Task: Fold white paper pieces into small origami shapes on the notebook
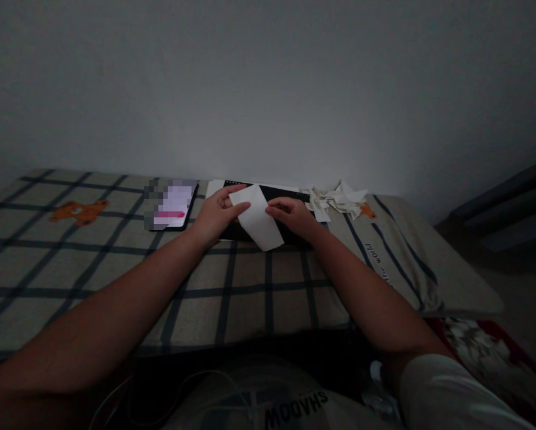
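A white sheet of paper [259, 220] lies tilted over a black notebook-like pad [280, 194] on the checked bedcover. My left hand [217, 215] pinches its left edge, thumb on top. My right hand [291, 216] presses and grips its right edge with curled fingers. Both forearms reach forward across the bed.
A phone [172, 206] with a lit screen lies left of the pad. A pile of folded white paper pieces [337, 200] sits to the right near the wall. The checked bedcover [115, 269] has bear prints. The bed's right edge drops off; a white cable lies on my lap.
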### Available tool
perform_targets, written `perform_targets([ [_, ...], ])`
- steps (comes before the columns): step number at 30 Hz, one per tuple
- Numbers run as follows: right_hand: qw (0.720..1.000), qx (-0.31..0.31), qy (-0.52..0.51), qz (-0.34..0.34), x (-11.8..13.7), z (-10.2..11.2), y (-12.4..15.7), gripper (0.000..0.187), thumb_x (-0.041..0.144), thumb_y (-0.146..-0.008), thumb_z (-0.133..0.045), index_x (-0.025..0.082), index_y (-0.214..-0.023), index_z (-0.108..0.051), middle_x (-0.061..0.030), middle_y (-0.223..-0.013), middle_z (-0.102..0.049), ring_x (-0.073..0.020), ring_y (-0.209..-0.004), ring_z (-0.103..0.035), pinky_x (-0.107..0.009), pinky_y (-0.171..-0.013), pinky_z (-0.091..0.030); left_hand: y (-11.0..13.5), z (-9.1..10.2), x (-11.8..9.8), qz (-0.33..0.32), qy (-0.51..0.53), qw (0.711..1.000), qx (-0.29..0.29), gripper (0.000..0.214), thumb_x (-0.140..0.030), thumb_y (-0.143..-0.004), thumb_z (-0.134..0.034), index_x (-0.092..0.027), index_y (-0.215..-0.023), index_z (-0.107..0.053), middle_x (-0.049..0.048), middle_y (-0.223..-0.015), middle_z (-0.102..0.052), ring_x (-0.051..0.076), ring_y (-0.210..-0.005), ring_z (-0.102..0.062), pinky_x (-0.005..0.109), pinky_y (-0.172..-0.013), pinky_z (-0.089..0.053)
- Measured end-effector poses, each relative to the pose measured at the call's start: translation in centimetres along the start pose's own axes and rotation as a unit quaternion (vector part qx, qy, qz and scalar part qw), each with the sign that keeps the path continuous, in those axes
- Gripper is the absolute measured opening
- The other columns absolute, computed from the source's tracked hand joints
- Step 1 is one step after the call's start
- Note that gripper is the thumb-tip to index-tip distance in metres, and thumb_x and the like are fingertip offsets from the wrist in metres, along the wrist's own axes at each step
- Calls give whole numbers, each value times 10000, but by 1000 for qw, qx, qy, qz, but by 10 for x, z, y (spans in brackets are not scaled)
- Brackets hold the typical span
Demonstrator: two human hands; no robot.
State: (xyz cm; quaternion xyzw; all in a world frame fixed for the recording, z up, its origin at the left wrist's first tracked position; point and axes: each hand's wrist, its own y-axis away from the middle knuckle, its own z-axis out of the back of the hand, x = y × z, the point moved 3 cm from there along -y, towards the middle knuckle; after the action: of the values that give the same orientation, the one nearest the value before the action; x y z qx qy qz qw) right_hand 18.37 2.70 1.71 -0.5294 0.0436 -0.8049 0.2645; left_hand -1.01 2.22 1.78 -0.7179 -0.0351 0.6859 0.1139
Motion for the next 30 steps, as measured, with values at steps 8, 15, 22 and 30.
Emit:
perform_targets([
  [8,994,49,-71,-72,-9,-4,1,297,439,-739,-666,148,-800,-651,-8,-713,-610,-108,-602,-525,-256,-573,-419,-1,0,4,27,44,998,21,528,-264,-717,-728,-185,-1214,-567,-5,-679,-626,122,-592,-580,228,-581,-481],
  [15,991,8,-112,-78,-9,-3,0,298,449,-743,-660,152,-740,-639,13,-634,-571,-95,-570,-492,-246,-558,-394,3,-9,13,120,90,982,119,246,-288,-793,-652,-173,-1010,-654,83,-930,-690,183,-772,-657,297,-662,-536],
  [22,979,18,-164,-120,-17,-7,0,278,432,-726,-680,157,-747,-643,8,-623,-598,-94,-540,-512,-249,-545,-423,-1,-4,21,100,37,989,101,342,-270,-750,-705,-178,-1069,-624,85,-868,-712,196,-717,-672,308,-616,-547],
  [30,973,36,-168,-153,-19,-9,1,286,426,-699,-709,149,-744,-655,-3,-641,-629,-98,-553,-548,-244,-544,-443,0,-3,18,102,38,992,60,276,-353,-745,-704,-154,-930,-658,73,-849,-698,166,-699,-642,265,-597,-528],
])
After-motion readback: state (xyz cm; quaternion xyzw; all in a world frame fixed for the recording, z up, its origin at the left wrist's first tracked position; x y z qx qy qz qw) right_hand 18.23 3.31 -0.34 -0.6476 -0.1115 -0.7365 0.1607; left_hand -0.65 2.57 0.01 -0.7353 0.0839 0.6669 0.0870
